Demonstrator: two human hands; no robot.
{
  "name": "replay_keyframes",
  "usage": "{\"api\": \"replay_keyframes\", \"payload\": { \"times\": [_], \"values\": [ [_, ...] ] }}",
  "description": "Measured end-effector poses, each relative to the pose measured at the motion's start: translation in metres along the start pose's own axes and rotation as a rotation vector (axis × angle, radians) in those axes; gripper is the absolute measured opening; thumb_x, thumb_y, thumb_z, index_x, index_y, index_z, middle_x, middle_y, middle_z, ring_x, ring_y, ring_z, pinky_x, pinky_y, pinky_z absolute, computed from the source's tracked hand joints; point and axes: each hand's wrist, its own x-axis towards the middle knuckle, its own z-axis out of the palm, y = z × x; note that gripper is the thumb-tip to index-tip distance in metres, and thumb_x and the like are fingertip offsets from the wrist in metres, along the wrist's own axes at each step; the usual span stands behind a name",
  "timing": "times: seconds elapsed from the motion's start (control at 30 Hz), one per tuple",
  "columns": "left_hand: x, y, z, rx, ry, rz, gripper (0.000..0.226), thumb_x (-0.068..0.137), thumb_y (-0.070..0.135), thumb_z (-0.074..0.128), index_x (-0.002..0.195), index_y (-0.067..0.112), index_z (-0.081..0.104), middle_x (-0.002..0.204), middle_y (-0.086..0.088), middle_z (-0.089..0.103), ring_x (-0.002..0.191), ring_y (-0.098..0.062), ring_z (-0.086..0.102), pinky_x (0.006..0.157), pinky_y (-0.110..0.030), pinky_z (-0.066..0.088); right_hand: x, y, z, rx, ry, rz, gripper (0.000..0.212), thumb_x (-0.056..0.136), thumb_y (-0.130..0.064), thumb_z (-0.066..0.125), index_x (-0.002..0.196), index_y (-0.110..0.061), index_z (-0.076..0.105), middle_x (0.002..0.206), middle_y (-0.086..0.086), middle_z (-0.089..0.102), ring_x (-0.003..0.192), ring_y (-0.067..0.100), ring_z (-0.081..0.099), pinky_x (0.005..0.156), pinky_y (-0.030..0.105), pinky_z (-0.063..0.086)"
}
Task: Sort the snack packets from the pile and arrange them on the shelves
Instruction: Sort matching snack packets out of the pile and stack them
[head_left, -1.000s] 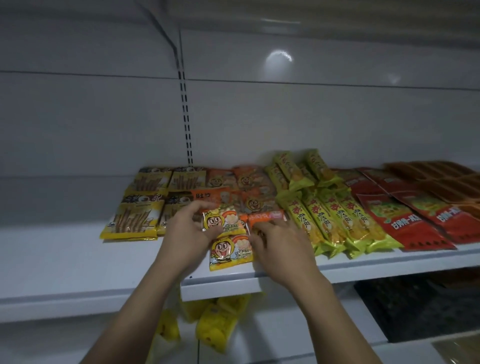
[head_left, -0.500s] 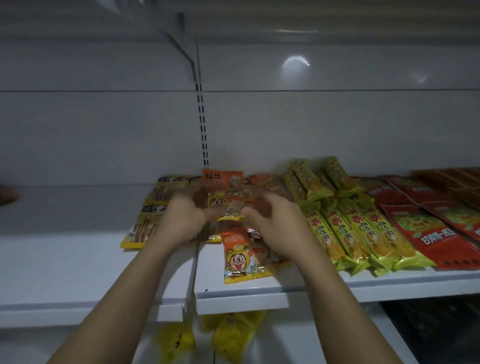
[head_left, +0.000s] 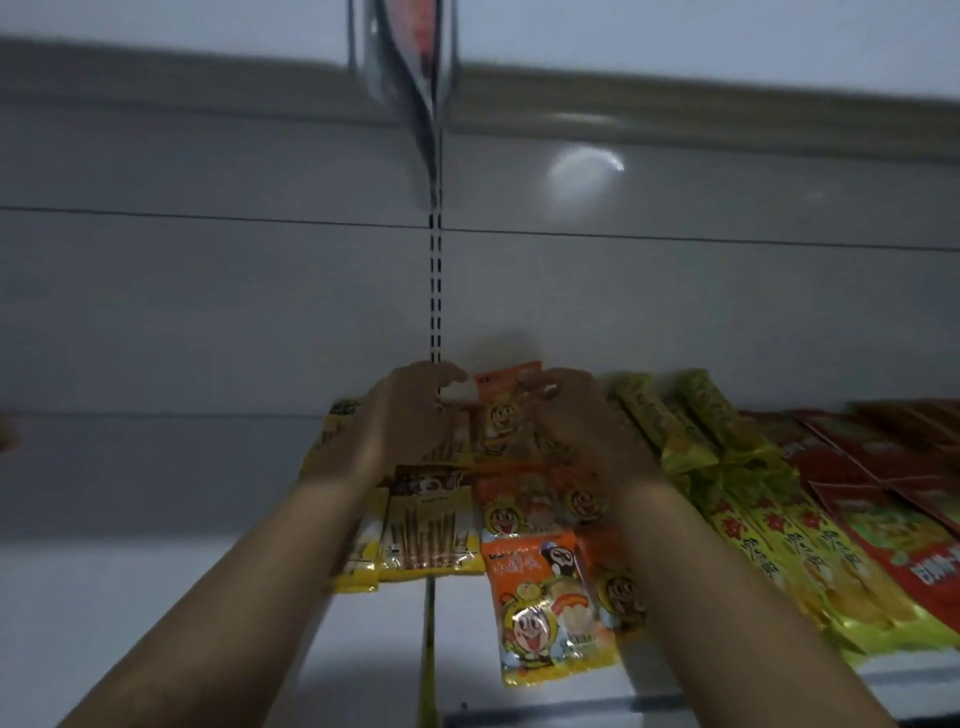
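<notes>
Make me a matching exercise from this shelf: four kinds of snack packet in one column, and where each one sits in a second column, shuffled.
Things:
1 biscuit-stick packets
2 rear orange packet
3 green-yellow stick packets
4 red packets

Places:
A far right of the row
B far left of the row
C at the back, between the left hand and right hand
D between the orange and the red packets

Pairs: 1-B; 2-C; 3-D; 4-A
</notes>
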Motion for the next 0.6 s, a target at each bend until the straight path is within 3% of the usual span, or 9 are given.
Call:
{"api": "replay_keyframes", "payload": {
  "times": [0.1,0.2,0.27,0.37,0.4,0.5,0.6],
  "values": [
    [0.014,-0.01,0.004,0.388,-0.183,0.053,0.047,0.099,0.04,0.052,0.145,0.033,0.044,0.148,-0.001,0.046,0.133,-0.024,0.044,0.107,-0.036,0.037,0.012,0.005,0.015,-0.062,-0.05,0.05,0.035,0.083,-0.001,0.07,0.114,-0.017,0.07,0.116,0.007,0.068,0.087,0.018,0.065,0.061,0.024,0.054],
    [0.026,-0.017,0.013,0.656,-0.305,0.105,0.047,0.1,0.044,0.045,0.145,0.031,0.043,0.144,-0.003,0.05,0.131,-0.027,0.042,0.111,-0.044,0.03,0.02,0.01,0.025,-0.193,-0.099,0.046,0.034,0.084,-0.006,0.067,0.116,-0.016,0.071,0.121,0.008,0.067,0.101,0.025,0.065,0.086,0.041,0.057],
    [0.034,-0.021,0.018,0.704,-0.333,0.124,0.045,0.099,0.042,0.047,0.142,0.029,0.047,0.142,-0.003,0.052,0.13,-0.028,0.044,0.111,-0.047,0.029,0.025,0.01,0.028,-0.409,-0.141,0.03,0.025,0.089,-0.017,0.061,0.111,-0.015,0.072,0.114,0.009,0.068,0.104,0.029,0.064,0.092,0.042,0.052],
    [0.041,-0.025,0.024,0.709,-0.348,0.164,0.043,0.099,0.041,0.045,0.14,0.03,0.047,0.139,-0.001,0.053,0.129,-0.028,0.044,0.108,-0.049,0.03,0.027,0.004,0.03,-0.706,-0.162,-0.001,0.021,0.09,-0.025,0.054,0.074,-0.013,0.062,0.079,0.005,0.061,0.079,0.026,0.062,0.061,0.029,0.045],
    [0.043,-0.025,0.026,0.709,-0.347,0.177,0.041,0.099,0.039,0.042,0.139,0.031,0.047,0.138,-0.002,0.053,0.129,-0.028,0.044,0.107,-0.05,0.03,0.027,0.002,0.032,-0.791,-0.162,-0.019,0.023,0.09,-0.029,0.052,0.073,-0.015,0.059,0.079,0.004,0.059,0.079,0.025,0.061,0.06,0.029,0.044],
    [0.046,-0.024,0.033,0.721,-0.333,0.233,0.045,0.102,0.033,0.036,0.147,0.037,0.032,0.143,-0.004,0.049,0.128,-0.031,0.042,0.105,-0.05,0.029,0.029,0.0,0.041,-0.999,-0.194,-0.07,0.033,0.094,-0.04,0.046,0.12,-0.026,0.063,0.104,0.007,0.061,0.091,0.027,0.058,0.08,0.04,0.051],
    [0.049,-0.025,0.04,0.703,-0.355,0.273,0.049,0.104,0.029,0.033,0.151,0.04,0.022,0.144,-0.004,0.049,0.13,-0.032,0.039,0.106,-0.053,0.026,0.032,0.003,0.046,-1.081,-0.277,-0.07,0.045,0.095,-0.042,0.047,0.138,-0.03,0.051,0.125,0.006,0.061,0.109,0.028,0.059,0.094,0.046,0.048]
  ]
}}
